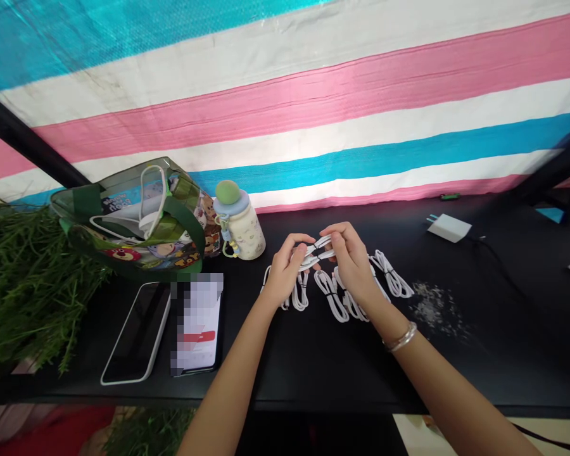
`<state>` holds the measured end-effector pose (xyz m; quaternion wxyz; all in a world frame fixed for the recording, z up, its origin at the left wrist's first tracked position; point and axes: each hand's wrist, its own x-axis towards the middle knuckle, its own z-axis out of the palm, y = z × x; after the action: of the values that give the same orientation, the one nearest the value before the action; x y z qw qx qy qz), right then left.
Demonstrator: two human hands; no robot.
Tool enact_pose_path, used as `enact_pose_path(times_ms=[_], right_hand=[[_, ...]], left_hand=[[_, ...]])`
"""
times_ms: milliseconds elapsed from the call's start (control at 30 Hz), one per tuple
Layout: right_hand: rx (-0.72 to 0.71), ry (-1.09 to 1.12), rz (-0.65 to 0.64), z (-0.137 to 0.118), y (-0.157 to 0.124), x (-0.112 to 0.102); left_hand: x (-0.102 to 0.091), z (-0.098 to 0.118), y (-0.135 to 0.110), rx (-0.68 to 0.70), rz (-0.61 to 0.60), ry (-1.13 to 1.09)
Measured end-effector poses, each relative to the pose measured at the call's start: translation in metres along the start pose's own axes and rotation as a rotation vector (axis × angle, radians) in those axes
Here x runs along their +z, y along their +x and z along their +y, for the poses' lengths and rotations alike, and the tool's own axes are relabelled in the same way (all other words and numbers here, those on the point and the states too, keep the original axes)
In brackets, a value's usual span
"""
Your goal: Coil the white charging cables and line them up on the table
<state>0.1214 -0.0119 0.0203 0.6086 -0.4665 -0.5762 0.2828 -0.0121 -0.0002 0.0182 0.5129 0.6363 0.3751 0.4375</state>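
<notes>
Head view: a looped white cable [310,260] spanned the gap between the left grip [285,267] and the right grip [348,255], the one clamped on its left side, the other on its right, above more white cable bundles [331,296], tied in black, lying on the worktop [313,367].

White for cable bundles [338,308], black for ties [331,293]. Plain black for the table [285,373], off-white for specks [437,309] at right. Far: sheet [313,107] in turquoise, white and pink stripes. Left: green-trimmed bag [159,253] with multicoloured cartoon print; cream bottle [251,237] with small print, pale-blue lid [232,208], green ball [227,192]; green plant [28,291]. Near left: white-edged phone [137,335], black screen; second phone [204,354], pale screen with red patch. Right: white charger [450,228], silver bracelet [403,339].
</notes>
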Motion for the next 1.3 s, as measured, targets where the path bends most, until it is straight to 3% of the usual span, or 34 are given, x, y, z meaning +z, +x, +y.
enact_pose_path(times_ms=[200, 600, 833, 967, 1300], right_hand=[[-0.058, -0.026, 0.01, 0.0011, 0.0006, -0.0004], [-0.028, 0.027, 0.074, 0.0004, 0.0031, 0.0022], [-0.042, -0.025, 0.17, 0.002, 0.0067, -0.0025], [-0.037, -0.049, 0.171, 0.0029, 0.0071, -0.0035], [-0.05, -0.045, 0.19, 0.0085, 0.0064, -0.0013]], left_hand=[[0.0, 0.0008, 0.0002, -0.018, -0.031, -0.02], [0.0009, -0.0003, 0.0012, -0.082, -0.006, -0.031], [0.0005, 0.0073, 0.0005, -0.064, 0.12, 0.421], [-0.0009, 0.0068, 0.0008, -0.062, 0.108, 0.543], [0.0002, 0.0, 0.0011, -0.042, 0.096, 0.366]])
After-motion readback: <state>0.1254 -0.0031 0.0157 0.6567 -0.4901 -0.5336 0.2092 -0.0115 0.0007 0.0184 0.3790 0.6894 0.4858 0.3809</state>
